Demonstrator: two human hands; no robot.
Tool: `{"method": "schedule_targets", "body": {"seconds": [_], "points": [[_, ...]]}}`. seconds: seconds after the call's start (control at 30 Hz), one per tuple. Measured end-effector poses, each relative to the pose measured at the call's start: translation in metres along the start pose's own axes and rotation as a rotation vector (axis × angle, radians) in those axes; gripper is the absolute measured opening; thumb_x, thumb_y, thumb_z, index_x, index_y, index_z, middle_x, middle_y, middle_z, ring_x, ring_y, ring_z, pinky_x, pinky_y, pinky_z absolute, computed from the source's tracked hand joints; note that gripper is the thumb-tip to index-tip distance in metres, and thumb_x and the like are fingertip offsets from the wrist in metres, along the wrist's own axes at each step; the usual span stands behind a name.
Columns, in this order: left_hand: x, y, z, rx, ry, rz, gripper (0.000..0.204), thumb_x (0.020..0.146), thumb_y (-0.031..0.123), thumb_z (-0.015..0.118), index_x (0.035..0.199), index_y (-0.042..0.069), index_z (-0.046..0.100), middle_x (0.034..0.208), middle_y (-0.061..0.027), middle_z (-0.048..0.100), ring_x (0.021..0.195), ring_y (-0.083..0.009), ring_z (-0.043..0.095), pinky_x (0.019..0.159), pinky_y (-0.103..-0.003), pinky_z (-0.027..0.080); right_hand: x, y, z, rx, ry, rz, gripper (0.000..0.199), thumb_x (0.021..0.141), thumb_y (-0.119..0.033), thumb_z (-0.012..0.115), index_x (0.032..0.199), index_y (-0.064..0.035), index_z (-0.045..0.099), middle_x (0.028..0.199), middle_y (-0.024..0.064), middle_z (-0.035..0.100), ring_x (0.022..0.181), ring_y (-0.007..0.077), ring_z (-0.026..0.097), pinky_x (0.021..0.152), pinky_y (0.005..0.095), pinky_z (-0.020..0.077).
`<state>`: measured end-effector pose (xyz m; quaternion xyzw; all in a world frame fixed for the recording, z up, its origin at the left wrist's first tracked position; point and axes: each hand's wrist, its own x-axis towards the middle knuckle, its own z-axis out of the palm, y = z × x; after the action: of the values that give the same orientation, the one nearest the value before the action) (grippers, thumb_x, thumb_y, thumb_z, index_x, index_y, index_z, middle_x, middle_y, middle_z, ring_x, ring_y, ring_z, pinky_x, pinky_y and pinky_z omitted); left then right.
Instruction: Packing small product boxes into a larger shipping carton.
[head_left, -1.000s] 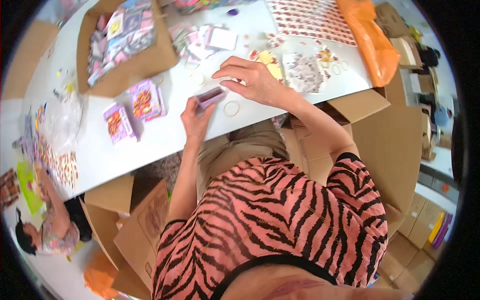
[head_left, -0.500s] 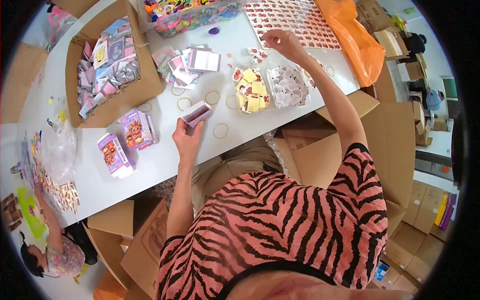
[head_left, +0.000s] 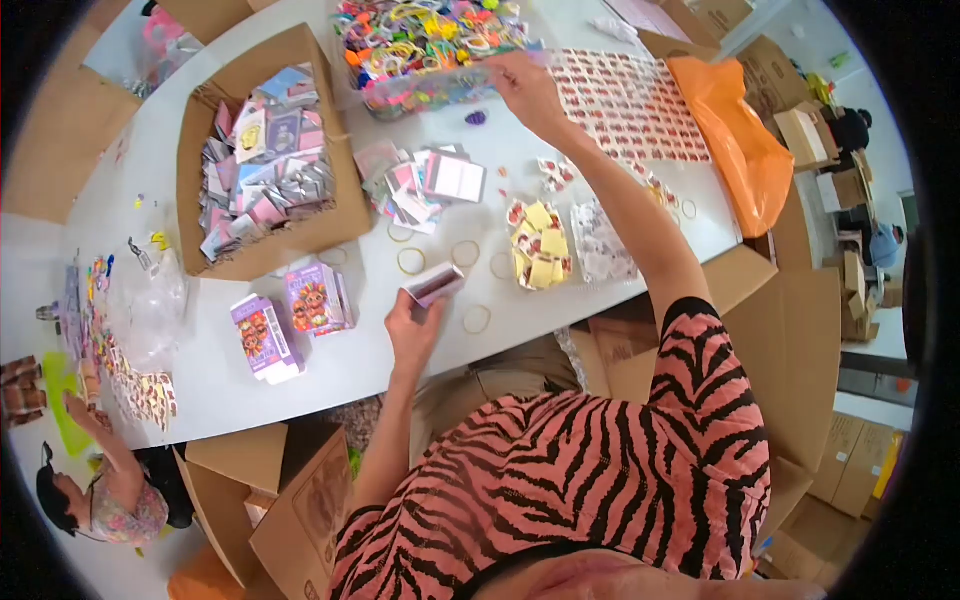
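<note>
White table carries two purple printed cartons beside an open cardboard box. Left hand grips a small card pack; right hand closes on the clear tub of coloured bands.

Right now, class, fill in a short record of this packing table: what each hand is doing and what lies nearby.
Left hand: holds a small stack of white cards above the white table
Right hand: reaches to the clear tub of coloured rubber bands
Between the hands: loose rubber-band rings, yellow sticker packs
Left side: open cardboard box of card packets, two small purple boxes
</note>
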<state>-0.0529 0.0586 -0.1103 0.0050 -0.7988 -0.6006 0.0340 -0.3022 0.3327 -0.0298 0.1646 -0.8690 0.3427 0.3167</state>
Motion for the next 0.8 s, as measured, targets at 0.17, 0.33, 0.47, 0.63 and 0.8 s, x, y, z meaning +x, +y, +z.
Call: {"method": "schedule_targets", "body": {"seconds": [0.17, 0.33, 0.47, 0.63, 0.8], "points": [[0.001, 0.003, 0.000, -0.093, -0.023, 0.061, 0.023, 0.078, 0.003, 0.070, 0.097, -0.001, 0.058, 0.089, -0.0120, 0.069, 0.079, -0.0156, 0.066, 0.072, -0.028, 0.051, 0.057, 0.017, -0.004, -0.078, 0.007, -0.072, 0.022, 0.081, -0.009, 0.063, 0.103, -0.0083, 0.065, 0.095, 0.0113, 0.066, 0.080, 0.0236, 0.066, 0.068, 0.0335, 0.0523], [0.002, 0.002, 0.000, -0.112, -0.031, 0.042, 0.023, 0.077, 0.002, 0.070, 0.097, -0.002, 0.058, 0.090, -0.0121, 0.069, 0.079, -0.0154, 0.067, 0.072, -0.028, 0.052, 0.097, 0.040, 0.010, -0.197, -0.218, -0.016, 0.028, 0.078, -0.016, 0.065, 0.105, -0.0084, 0.064, 0.101, 0.0140, 0.065, 0.088, 0.0289, 0.064, 0.077, 0.0372, 0.0513], [0.001, 0.002, 0.000, -0.118, -0.020, 0.063, 0.023, 0.078, 0.003, 0.071, 0.097, -0.002, 0.058, 0.089, -0.0118, 0.069, 0.078, -0.0156, 0.067, 0.071, -0.028, 0.052, 0.112, 0.037, 0.032, -0.307, -0.170, -0.222, 0.035, 0.076, -0.014, 0.064, 0.111, -0.0092, 0.062, 0.109, 0.0139, 0.063, 0.099, 0.0319, 0.060, 0.086, 0.0389, 0.0478], [0.000, 0.007, -0.002, -0.065, -0.021, 0.032, 0.022, 0.078, 0.006, 0.070, 0.096, -0.001, 0.059, 0.086, -0.0122, 0.068, 0.076, -0.0178, 0.067, 0.070, -0.029, 0.052, 0.119, 0.042, 0.050, -0.484, -0.258, -0.368, 0.031, 0.078, -0.012, 0.060, 0.109, -0.0101, 0.062, 0.106, 0.0149, 0.064, 0.095, 0.0336, 0.060, 0.082, 0.0443, 0.0479], [0.002, 0.003, -0.002, -0.042, -0.049, 0.029, 0.026, 0.078, 0.007, 0.070, 0.100, -0.001, 0.059, 0.088, -0.0096, 0.069, 0.079, -0.0149, 0.066, 0.073, -0.029, 0.052, 0.133, 0.040, 0.047, -0.407, -0.182, -0.226, 0.021, 0.083, -0.019, 0.060, 0.100, -0.0091, 0.066, 0.086, 0.0165, 0.066, 0.080, 0.0360, 0.062, 0.071, 0.0451, 0.0503]]}}
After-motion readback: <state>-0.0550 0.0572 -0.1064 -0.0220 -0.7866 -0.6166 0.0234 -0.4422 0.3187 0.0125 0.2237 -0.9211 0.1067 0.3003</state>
